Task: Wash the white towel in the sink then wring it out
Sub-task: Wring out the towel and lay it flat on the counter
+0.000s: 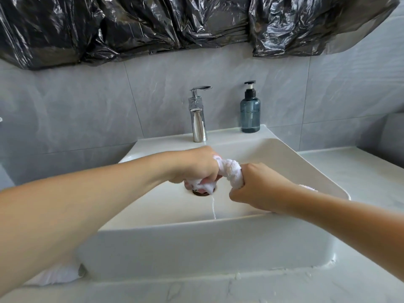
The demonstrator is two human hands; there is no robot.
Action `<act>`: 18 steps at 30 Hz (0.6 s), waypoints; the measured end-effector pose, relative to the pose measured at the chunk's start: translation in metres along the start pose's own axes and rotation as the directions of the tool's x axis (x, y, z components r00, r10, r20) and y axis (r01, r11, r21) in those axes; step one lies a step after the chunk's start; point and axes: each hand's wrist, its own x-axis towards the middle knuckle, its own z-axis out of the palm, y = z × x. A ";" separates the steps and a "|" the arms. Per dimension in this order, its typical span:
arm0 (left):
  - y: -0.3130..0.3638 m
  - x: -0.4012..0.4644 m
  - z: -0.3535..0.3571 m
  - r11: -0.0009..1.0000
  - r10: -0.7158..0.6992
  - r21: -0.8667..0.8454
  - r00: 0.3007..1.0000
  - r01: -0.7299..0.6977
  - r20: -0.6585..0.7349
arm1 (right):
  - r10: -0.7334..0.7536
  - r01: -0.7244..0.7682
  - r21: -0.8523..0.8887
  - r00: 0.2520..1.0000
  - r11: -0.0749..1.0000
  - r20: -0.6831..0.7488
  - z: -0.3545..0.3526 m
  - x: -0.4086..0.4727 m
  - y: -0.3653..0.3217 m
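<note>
Two bare arms are reaching in from either side over the sink (284, 154), which is sitting on a pale marble-look counter (360, 171), with black plastic sheeting (153, 25) hanging on the wall above. Behind the basin the chrome faucet (197, 119) is standing with no water coming out that I can see, and a blue soap bottle (250, 110) is parked just right of it.

Down to the actual action: the white towel (231, 171) is being held above the basin, roughly over the drain (202, 192), twisted into a short rope running left to right between the fists. So both hands are about equally on it, one per end. The left hand (194, 167) is clenching its end with knuckles up, fingers wrapped under. The right hand (260, 186) is gripping the other end, a bit lower and closer to me.

Looks like wringing is underway, since a thin stream of water (213, 206) is dribbling off the left end. I'd guess more opposite twisting is next.
</note>
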 end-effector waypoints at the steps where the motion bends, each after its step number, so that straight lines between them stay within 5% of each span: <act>1: -0.002 -0.003 -0.001 0.994 -0.059 -0.082 0.990 0.070 0.125 | -0.006 0.005 -0.007 1.000 1.000 -0.005 0.001 0.000 0.000; 4: -0.012 -0.004 -0.001 0.905 -0.108 -0.321 0.881 0.279 0.462 | -0.014 0.015 0.034 0.999 0.999 -0.031 0.000 -0.002 0.003; 8: -0.027 0.006 0.002 0.810 -0.059 -0.465 0.839 0.357 0.541 | -0.093 0.093 0.034 0.996 0.995 -0.014 0.003 0.000 0.001; 11: -0.038 0.004 -0.003 0.764 0.003 -0.583 0.902 0.277 0.432 | -0.129 0.132 0.054 0.990 0.990 -0.060 0.001 0.001 -0.002; 15: -0.047 -0.008 -0.006 0.641 0.084 -0.767 0.989 0.040 0.121 | -0.016 0.033 0.239 0.997 0.971 -0.075 -0.003 -0.001 -0.007; 18: -0.053 -0.017 -0.001 0.354 0.137 -0.918 0.981 -0.177 -0.136 | 0.101 -0.079 0.291 0.993 0.953 -0.064 -0.007 0.001 -0.005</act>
